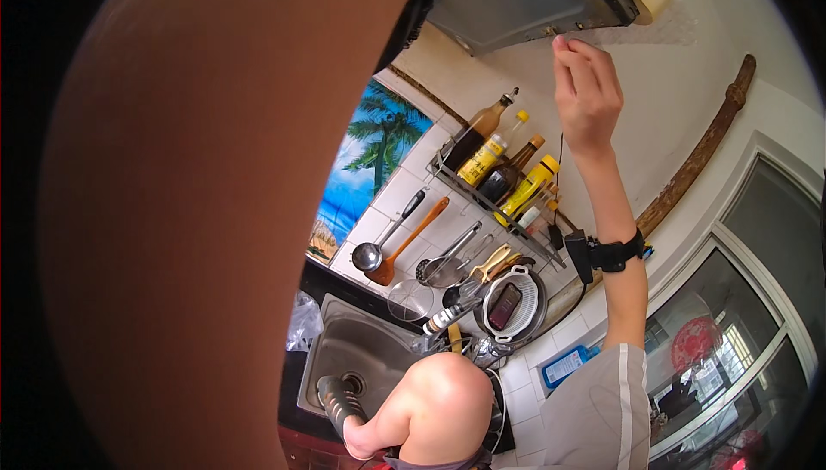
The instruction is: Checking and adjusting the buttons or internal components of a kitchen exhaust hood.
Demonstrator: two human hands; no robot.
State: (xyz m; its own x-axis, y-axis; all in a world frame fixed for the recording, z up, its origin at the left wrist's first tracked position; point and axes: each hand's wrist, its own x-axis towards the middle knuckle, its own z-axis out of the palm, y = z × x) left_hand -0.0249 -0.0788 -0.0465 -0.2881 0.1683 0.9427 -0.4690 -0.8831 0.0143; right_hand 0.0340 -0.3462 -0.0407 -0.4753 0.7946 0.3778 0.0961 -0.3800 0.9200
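Note:
My right hand (589,95) is raised, with a black strap and small device (602,252) at its wrist. Its fingers are pinched together at the lower edge of a dark grey, glossy range hood (533,5). What sits between the fingertips is too small to make out; a small metal piece (551,31) shows on the hood edge just above them. A bare arm (189,212), very close and blurred, fills the left side and runs up past the top. My left hand is not in view. Dark, ragged material (422,5) lies along that arm's upper edge.
My sandalled foot (340,397) is in the steel sink (361,341), with my bent knee (452,392) beside it. A wall rack (495,199) holds several bottles; a ladle (368,255) and a wooden spatula (383,270) hang below. A white basket (516,302), blue bottle (565,367) and wooden pole (705,147) stand right.

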